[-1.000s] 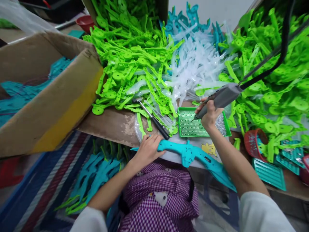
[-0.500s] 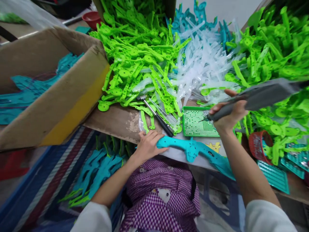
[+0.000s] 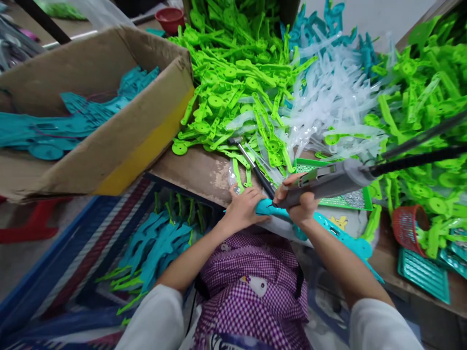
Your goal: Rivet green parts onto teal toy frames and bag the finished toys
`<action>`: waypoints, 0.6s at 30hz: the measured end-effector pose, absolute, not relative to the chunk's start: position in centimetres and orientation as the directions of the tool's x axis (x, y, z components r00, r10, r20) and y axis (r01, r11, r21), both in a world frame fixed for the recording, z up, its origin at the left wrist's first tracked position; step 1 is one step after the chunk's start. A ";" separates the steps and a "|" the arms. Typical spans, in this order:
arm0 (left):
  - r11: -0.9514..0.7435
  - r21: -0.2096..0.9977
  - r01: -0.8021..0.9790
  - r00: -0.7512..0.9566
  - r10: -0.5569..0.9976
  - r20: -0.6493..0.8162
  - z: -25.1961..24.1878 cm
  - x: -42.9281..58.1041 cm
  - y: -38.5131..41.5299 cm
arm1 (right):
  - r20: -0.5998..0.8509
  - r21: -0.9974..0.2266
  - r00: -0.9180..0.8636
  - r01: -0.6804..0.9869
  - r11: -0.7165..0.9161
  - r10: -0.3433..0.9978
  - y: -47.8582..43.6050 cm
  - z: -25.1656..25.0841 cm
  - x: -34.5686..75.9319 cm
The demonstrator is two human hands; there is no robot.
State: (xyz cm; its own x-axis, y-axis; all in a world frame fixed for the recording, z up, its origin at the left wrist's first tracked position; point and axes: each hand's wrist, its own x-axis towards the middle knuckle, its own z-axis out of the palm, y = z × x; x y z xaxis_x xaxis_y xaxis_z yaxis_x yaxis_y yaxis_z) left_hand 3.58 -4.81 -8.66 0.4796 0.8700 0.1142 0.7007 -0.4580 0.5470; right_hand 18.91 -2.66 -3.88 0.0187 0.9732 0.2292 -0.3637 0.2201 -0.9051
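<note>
My left hand (image 3: 245, 208) is closed over the left end of a long blue plastic part (image 3: 339, 232), which lies along the table's front edge. In my right hand (image 3: 301, 201) is a grey electric screwdriver (image 3: 328, 180), its cord running off to the right. The thin bit points left and down at the blue part, close to my left fingers; whether it touches I cannot tell. My right hand and forearm hide the middle of the blue part. Behind the screwdriver lies a green tray (image 3: 355, 200) of small metal pieces, probably screws. A hammer (image 3: 260, 172) rests beyond my left hand.
Heaps of lime-green parts (image 3: 233, 82) and clear plastic parts (image 3: 328, 97) cover the table's back. A cardboard box (image 3: 146, 131) with blue parts stands left. Below it, a striped bag (image 3: 69, 272) holds more parts. A red basket (image 3: 408, 226) sits at right.
My right hand has carried the screwdriver left and down, from over the green tray to the left end of the blue part. My left hand still grips that end. The view has shifted left.
</note>
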 end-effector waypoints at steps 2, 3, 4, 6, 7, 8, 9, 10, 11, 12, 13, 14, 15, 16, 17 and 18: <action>-0.459 0.553 0.695 0.484 0.868 0.112 -8.5 3.6 -4.8 | 0.215 -0.920 0.004 -0.335 0.204 0.977 -2.6 -4.4 18.9; -0.459 0.555 0.694 0.484 0.868 0.113 -8.4 3.6 -4.8 | 0.217 -0.925 -0.005 -0.321 0.204 0.976 -2.6 -4.7 19.0; -0.459 0.555 0.694 0.482 0.868 0.115 -8.4 3.7 -4.8 | 0.223 -0.928 -0.016 -0.311 0.207 0.975 -2.6 -5.1 19.0; -0.454 0.555 0.697 0.475 0.872 0.117 -8.4 3.7 -4.8 | 0.235 -0.934 -0.068 -0.291 0.206 0.970 -2.6 -5.8 19.0; -0.451 0.555 0.699 0.472 0.874 0.115 -8.4 3.8 -4.8 | 0.233 -0.940 -0.107 -0.279 0.195 0.967 -2.7 -6.0 19.0; -0.450 0.556 0.699 0.472 0.874 0.115 -8.4 3.8 -4.7 | 0.224 -0.948 -0.145 -0.262 0.181 0.964 -2.7 -6.3 19.0; -0.451 0.556 0.698 0.474 0.873 0.113 -8.5 3.8 -4.7 | 0.209 -0.957 -0.172 -0.239 0.165 0.963 -2.8 -6.4 18.9; -0.454 0.554 0.698 0.476 0.872 0.114 -8.5 3.8 -4.7 | 0.192 -0.964 -0.186 -0.217 0.151 0.964 -2.9 -6.5 18.7; -0.456 0.551 0.699 0.477 0.871 0.115 -8.5 3.8 -4.7 | 0.178 -0.970 -0.189 -0.196 0.140 0.966 -3.0 -6.4 18.6; -0.458 0.546 0.701 0.477 0.871 0.117 -8.5 3.8 -4.7 | 0.169 -0.974 -0.185 -0.183 0.135 0.968 -3.1 -6.3 18.4; -0.461 0.542 0.703 0.479 0.870 0.119 -8.6 3.8 -4.7 | 0.163 -0.974 -0.178 -0.184 0.130 0.970 -3.1 -6.0 18.4; -0.461 0.539 0.705 0.478 0.870 0.119 -8.6 3.7 -4.7 | 0.162 -0.971 -0.162 -0.201 0.128 0.973 -3.0 -5.6 18.5; -0.461 0.535 0.708 0.477 0.871 0.119 -8.6 3.6 -4.7 | 0.164 -0.964 -0.133 -0.232 0.130 0.977 -2.8 -5.0 18.9; -0.461 0.532 0.710 0.476 0.871 0.119 -8.6 3.6 -4.7 | 0.174 -0.952 -0.084 -0.271 0.146 0.981 -2.5 -4.4 19.5; -0.463 0.529 0.711 0.479 0.870 0.118 -8.6 3.5 -4.7 | 0.195 -0.935 -0.008 -0.304 0.184 0.981 -2.1 -3.8 20.4; -0.466 0.524 0.713 0.482 0.868 0.117 -8.6 3.5 -4.7 | 0.225 -0.918 0.080 -0.316 0.239 0.971 -1.5 -3.1 21.4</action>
